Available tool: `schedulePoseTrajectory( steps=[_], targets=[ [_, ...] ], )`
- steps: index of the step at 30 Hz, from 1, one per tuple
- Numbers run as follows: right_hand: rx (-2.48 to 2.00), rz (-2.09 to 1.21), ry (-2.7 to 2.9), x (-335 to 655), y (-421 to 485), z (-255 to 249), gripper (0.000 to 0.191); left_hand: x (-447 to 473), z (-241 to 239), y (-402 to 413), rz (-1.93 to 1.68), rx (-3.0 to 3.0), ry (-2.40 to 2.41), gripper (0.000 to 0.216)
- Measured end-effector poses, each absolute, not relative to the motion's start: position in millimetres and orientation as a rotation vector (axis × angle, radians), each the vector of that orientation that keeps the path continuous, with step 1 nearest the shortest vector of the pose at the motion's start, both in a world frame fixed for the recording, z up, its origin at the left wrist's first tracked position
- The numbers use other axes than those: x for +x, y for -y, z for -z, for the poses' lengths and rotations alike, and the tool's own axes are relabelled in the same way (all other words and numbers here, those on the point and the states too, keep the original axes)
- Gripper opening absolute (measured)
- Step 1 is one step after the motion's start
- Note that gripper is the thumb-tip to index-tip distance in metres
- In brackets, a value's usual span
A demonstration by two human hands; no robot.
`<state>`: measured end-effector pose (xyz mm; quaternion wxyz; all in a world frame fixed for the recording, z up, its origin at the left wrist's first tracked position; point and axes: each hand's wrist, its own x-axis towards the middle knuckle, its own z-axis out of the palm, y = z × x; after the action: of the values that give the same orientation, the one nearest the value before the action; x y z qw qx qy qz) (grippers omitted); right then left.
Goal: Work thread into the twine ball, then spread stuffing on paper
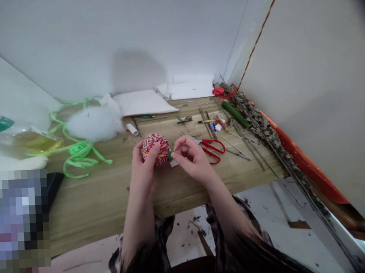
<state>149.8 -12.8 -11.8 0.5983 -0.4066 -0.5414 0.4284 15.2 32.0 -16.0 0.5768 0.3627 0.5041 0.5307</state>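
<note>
My left hand [142, 163] is wrapped round a ball of red and white yarn [156, 148], thumb across its front. A yellow strand [149, 155] crosses the ball. At the ball's right side, my right hand [189, 158] is closed in a pinch at a small green piece [170, 156]; whether it is yarn or tape I cannot tell. A small white piece [173, 163] shows just below those fingertips. Red-handled scissors [212, 149] lie on the table right behind my right hand, their blades partly hidden by it.
On the wooden table [97, 206] lie green ribbon [81, 150], white stuffing [91, 123], white sheets [144, 102], a white roll [132, 129], a green cylinder [235, 113] and thin sticks [236, 148]. A bottle [23, 134] stands left. Dried stems [261, 126] line the right edge.
</note>
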Motion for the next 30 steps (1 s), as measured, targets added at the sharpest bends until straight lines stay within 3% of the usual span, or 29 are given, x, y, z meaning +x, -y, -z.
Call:
schedulePoseTrajectory(
  steps=[7, 15, 30],
  targets=[
    [-1.043, -0.919, 1.315, 149.4, 12.1, 15.8, 0.011, 16.4, 12.9, -31.9, -1.308, 0.82, -1.199, 0.061],
    [-1.042, -0.873, 1.273, 148.9, 10.1, 17.9, 0.006, 17.5, 9.9, -29.6, -1.141, 0.721, -1.074, 0.055],
    [-1.164, -0.772, 1.247, 148.5, 9.1, 19.9, 0.014, 18.0, 1.7, -24.6, -1.036, 0.755, -0.988, 0.053]
  ],
)
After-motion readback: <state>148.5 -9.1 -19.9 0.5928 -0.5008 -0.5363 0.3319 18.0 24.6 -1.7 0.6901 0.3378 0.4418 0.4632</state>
